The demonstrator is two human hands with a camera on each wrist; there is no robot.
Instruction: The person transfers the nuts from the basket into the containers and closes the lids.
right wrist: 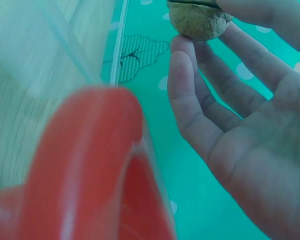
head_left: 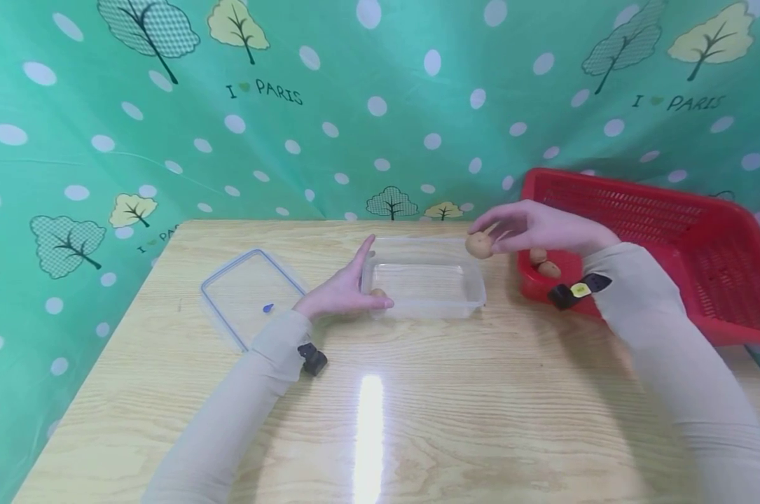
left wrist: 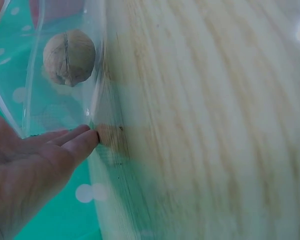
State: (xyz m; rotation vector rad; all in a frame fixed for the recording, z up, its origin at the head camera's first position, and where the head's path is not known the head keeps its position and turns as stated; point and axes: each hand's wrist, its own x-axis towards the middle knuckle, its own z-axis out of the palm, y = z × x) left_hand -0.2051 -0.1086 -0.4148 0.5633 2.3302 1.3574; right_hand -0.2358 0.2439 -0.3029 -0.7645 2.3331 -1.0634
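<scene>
A clear plastic container (head_left: 426, 308) stands near the table's far edge. My left hand (head_left: 344, 290) spans its left end, with fingers at the back and the thumb over the front rim. Inside, by the thumb, lies one walnut (head_left: 377, 293); through the wall in the left wrist view, that walnut (left wrist: 70, 57) shows its seam. Just beyond the container's right end, my right hand (head_left: 531, 227) pinches another walnut (head_left: 479, 245) between thumb and fingertips. The right wrist view shows this held walnut (right wrist: 200, 21) at the top, partly cut off.
To the right, a red plastic basket (head_left: 638, 187) has several walnuts (head_left: 548, 269) visible at its left end. A clear lid (head_left: 235, 304) with a blue edge lies left of the container, partly beneath the left forearm. A green patterned cloth (head_left: 392, 140) hangs behind the table.
</scene>
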